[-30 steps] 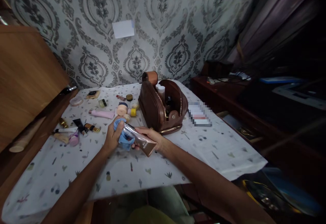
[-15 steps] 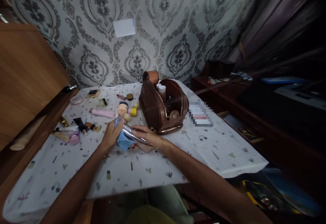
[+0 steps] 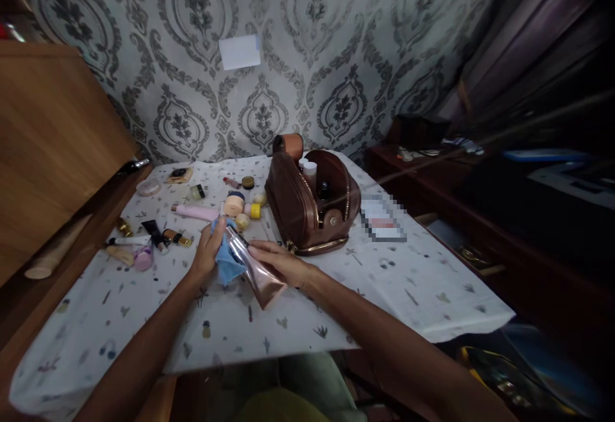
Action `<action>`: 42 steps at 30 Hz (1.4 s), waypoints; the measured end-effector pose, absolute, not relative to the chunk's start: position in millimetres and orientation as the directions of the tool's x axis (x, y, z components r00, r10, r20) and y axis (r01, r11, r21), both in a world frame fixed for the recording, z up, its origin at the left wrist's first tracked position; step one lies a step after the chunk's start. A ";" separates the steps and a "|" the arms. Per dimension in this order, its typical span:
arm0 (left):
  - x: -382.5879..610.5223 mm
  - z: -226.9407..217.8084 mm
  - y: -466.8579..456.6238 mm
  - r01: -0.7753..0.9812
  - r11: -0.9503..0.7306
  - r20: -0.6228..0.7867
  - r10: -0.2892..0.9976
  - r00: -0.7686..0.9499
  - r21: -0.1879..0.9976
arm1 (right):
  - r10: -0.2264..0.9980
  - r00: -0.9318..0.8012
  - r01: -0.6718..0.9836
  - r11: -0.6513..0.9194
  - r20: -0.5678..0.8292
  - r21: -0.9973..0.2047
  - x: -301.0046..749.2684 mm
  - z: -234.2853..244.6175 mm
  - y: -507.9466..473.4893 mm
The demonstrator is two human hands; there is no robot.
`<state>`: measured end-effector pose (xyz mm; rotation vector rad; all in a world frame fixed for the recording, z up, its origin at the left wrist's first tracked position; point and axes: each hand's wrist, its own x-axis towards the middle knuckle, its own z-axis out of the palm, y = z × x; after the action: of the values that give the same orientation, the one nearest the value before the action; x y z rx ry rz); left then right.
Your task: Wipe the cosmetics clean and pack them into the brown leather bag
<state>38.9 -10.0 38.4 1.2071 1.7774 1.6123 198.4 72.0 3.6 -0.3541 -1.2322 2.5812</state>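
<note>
Two-handed hold on rose-metallic tube point(image 3: 264, 279), just below ctr of frame, over white printed surface point(image 3: 346, 310). Tilted: narrow end to upper L, wide flat end to lower R. Pinching blue cloth point(image 3: 227, 266) against narrow end w/ L hand point(image 3: 205, 254), thumb uppermost, loose part of cloth hanging below. Closed on tube's body w/ R hand point(image 3: 283, 264), fingers laid across its upper side; grip underneath hidden, can't tell finger pos. there.

Just beyond R hand, a bit R of ctr: unzipped brown bag point(image 3: 291, 207), w/ white-capped bottle point(image 3: 310, 173) upright inside plus other dark items, too dim to ID. Near L hand, L of ctr: pink tube point(image 3: 198, 212) lying flat, jar w/ dark blue lid point(image 3: 234, 203), yellow-capped bottle point(image 3: 253, 211) right beside it.

Farther L, mid-left of frame: loose cluster incl. black tube point(image 3: 152, 232), brown-and-gold bottle point(image 3: 176, 237) & purple item point(image 3: 143, 258). Behind these, toward far edge: small green bottle point(image 3: 196, 192), compact point(image 3: 179, 174), round dark-lidded pot point(image 3: 247, 182). R of bag: flat pixelated item point(image 3: 383, 219). Up top, L of ctr: white card point(image 3: 239, 52) on patterned wall point(image 3: 317, 6).
</note>
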 end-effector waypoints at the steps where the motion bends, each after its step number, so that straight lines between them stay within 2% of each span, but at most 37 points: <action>1: 39.6 37.5 -9.1 0.303 -0.058 0.226 0.802 -0.553 0.951 | 0.382 -0.920 -0.168 -0.590 -0.090 -0.790 197.1 3.8 70.2; 7: 53.4 27.7 -1.2 0.352 -0.070 0.283 0.747 -0.601 0.933 | 0.539 -0.842 -0.296 -0.464 -0.001 -0.835 185.6 -2.3 66.1; 11: 69.9 21.6 -1.6 0.438 -0.106 0.324 0.826 -0.462 0.893 | 0.630 -0.776 -0.343 -0.432 -0.007 -0.834 181.4 -3.9 69.6; 16: 91.4 14.1 -21.4 0.527 -0.082 0.246 0.937 -0.249 0.846 | 0.748 -0.661 -0.407 -0.424 -0.059 -0.809 183.0 1.4 74.8; 21: 92.1 8.0 -33.5 0.450 -0.111 0.247 0.935 -0.256 0.886 | 0.775 -0.631 -0.467 -0.402 -0.022 -0.787 185.5 10.1 72.3; 24: 79.4 11.2 -34.1 0.329 -0.076 0.172 0.946 -0.274 0.941 | 0.758 -0.652 -0.474 -0.375 0.031 -0.797 189.4 16.9 73.3; 27: 61.6 21.6 -39.6 0.237 0.025 0.018 0.984 -0.176 0.971 | 0.773 -0.629 -0.493 -0.312 0.085 -0.812 195.3 23.1 79.2; 30: 38.7 33.7 -50.7 0.271 0.135 -0.111 0.989 -0.102 0.953 | 0.772 -0.624 -0.468 -0.252 0.116 -0.847 200.4 25.9 84.3; 32: 20.8 41.1 -57.7 0.376 0.161 -0.120 0.984 -0.129 0.913 | 0.737 -0.665 -0.432 -0.243 0.124 -0.869 201.9 25.7 84.4; 35: -0.2 53.2 -61.9 0.608 0.162 -0.011 0.969 -0.245 0.777 | 0.682 -0.719 -0.384 -0.234 0.130 -0.893 200.9 24.0 79.7; 38: 4.6 67.1 -56.1 0.774 0.139 0.266 0.889 -0.373 0.618 | 0.647 -0.751 -0.335 -0.198 0.134 -0.921 196.7 23.2 72.5; 40: 24.4 73.4 -47.8 0.815 0.091 0.402 0.835 -0.376 0.573 | 0.624 -0.767 -0.315 -0.162 0.150 -0.935 193.5 23.6 68.4; 42: 48.4 74.2 -38.7 0.851 0.026 0.448 0.842 -0.302 0.524 | 0.598 -0.781 -0.302 -0.109 0.180 -0.947 191.5 24.1 66.0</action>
<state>48.4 -38.7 74.2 1.8641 2.2594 1.1707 191.5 66.0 24.1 -0.3295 -1.5689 1.9427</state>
